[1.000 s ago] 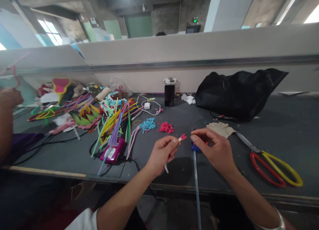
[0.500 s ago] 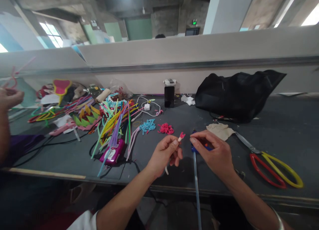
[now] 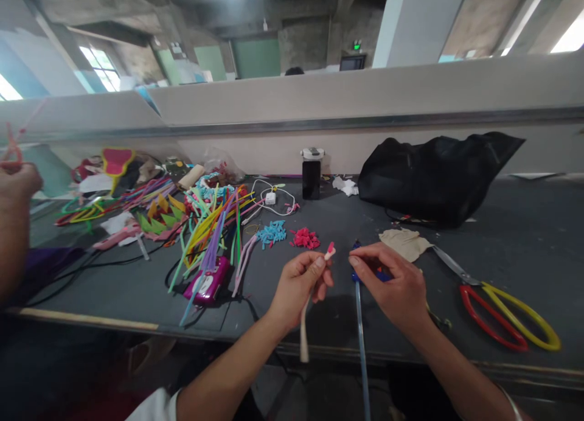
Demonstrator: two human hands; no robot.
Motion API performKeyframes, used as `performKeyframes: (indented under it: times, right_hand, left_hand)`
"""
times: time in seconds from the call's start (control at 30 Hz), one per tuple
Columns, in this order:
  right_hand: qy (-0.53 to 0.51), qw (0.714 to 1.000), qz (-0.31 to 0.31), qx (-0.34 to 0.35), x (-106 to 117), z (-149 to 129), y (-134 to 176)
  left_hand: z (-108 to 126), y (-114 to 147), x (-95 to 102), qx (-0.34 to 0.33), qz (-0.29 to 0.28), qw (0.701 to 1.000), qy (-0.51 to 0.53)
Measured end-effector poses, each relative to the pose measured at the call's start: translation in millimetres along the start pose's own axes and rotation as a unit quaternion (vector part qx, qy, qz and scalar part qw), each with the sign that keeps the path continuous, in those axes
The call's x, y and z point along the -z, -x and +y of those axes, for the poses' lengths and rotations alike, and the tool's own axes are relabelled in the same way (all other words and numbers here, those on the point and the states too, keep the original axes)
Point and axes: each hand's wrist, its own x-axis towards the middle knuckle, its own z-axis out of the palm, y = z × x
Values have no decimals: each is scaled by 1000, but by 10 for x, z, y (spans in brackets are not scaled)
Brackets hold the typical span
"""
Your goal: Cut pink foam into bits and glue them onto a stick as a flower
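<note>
My left hand (image 3: pixel 303 282) pinches a pale, fuzzy chenille stem (image 3: pixel 304 339) between thumb and fingers. A small red-pink piece (image 3: pixel 331 248) sits at the stem's upper end, and the stem's tail hangs below the hand. To the right, my right hand (image 3: pixel 391 281) is closed, thumb against forefinger; whatever lies between those fingertips is too small to make out. Partly hidden behind that hand is a blue tool (image 3: pixel 356 277), apparently a glue gun, with a long translucent stick (image 3: pixel 360 336) running toward me past the table edge. Cut pink pieces (image 3: pixel 305 238) lie in a pile beyond my left hand.
Blue cut pieces (image 3: pixel 271 233), colourful chenille stems (image 3: pixel 214 226) and a purple box (image 3: pixel 207 281) lie left. Large scissors (image 3: pixel 497 305), a beige cloth (image 3: pixel 404 243) and a black bag (image 3: pixel 420 180) are right. A phone (image 3: pixel 311 179) stands behind. Another person's hand (image 3: pixel 18 187) is far left.
The chenille stem in my left hand has turned, so its tip points differently and more of its tail hangs in view. My right hand stays nearly in place.
</note>
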Motion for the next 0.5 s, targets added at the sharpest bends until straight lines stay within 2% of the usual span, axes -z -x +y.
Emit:
performKeyframes:
  times: [0.1, 0.17, 0.23, 0.33, 0.43, 0.5]
  right_hand:
    - [49, 999, -3, -16, -13, 116, -18]
    - [102, 994, -29, -41, 13, 245, -51]
    - [167, 978, -91, -84, 66, 395, -84]
    - [240, 935, -222, -136, 147, 592, -81]
    - [294, 907, -279, -112, 159, 708, 15]
    - [308, 907, -274, -85, 134, 757, 100]
  left_hand:
    - [18, 10, 1, 7, 6, 1000, 29]
    - [30, 16, 2, 5, 1, 999, 41]
    - [41, 18, 5, -4, -8, 999, 52]
    - [59, 12, 16, -18, -21, 996, 79]
    - [78, 1, 39, -17, -31, 993, 111]
    - [84, -6, 56, -6, -33, 991, 126]
